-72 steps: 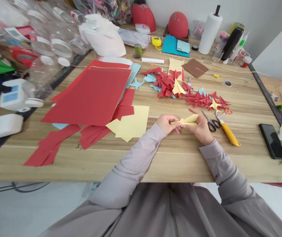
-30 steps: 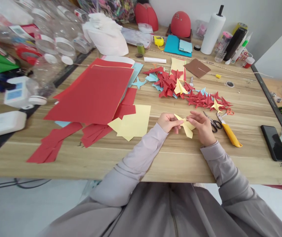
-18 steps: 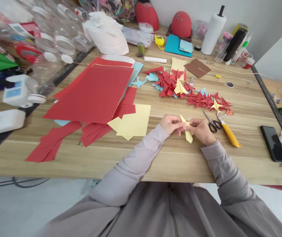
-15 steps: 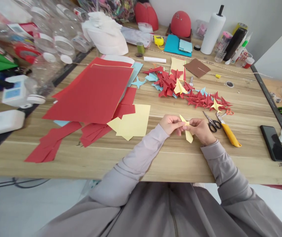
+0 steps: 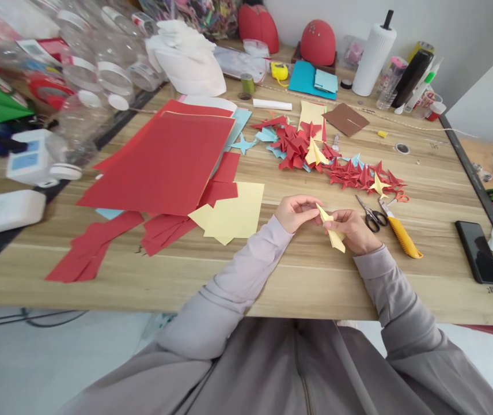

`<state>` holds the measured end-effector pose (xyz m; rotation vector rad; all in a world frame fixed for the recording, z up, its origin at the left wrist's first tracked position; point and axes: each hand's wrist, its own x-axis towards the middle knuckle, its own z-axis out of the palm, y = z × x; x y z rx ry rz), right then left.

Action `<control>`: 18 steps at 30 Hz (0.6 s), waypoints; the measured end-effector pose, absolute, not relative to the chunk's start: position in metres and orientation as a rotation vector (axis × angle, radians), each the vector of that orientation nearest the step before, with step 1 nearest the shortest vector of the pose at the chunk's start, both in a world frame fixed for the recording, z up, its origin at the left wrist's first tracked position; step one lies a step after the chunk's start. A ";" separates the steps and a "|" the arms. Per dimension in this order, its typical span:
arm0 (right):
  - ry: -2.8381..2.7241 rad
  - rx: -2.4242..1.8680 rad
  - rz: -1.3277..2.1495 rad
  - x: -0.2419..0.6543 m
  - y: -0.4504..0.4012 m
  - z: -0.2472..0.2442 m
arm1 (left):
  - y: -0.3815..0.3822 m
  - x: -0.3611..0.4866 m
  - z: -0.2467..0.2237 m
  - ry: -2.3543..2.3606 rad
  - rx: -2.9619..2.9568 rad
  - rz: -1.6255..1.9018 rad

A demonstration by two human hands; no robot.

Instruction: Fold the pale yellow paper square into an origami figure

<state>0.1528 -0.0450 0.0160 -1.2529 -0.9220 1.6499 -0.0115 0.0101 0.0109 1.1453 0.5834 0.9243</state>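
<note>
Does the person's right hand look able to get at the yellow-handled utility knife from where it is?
Probably yes, once it lets go of the yellow folded paper. The right hand is close to the yellow-handled utility knife, with open wooden tabletop between; the scissors lie just above that path.

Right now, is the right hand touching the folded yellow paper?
Touching. The head view shows the right hand with its fingers pressed against the folded yellow paper.

White wall behind light wood worktable; pale floor below, black cable running across.
</note>
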 end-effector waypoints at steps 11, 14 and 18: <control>-0.946 -1.233 1.691 0.155 -0.045 0.013 | 0.009 -0.013 0.010 0.606 1.088 0.923; -0.945 -1.235 1.663 0.154 -0.045 0.014 | 0.009 -0.013 0.011 0.612 1.072 0.922; -0.945 -1.231 1.650 0.153 -0.045 0.015 | 0.010 -0.013 0.012 0.612 1.041 0.896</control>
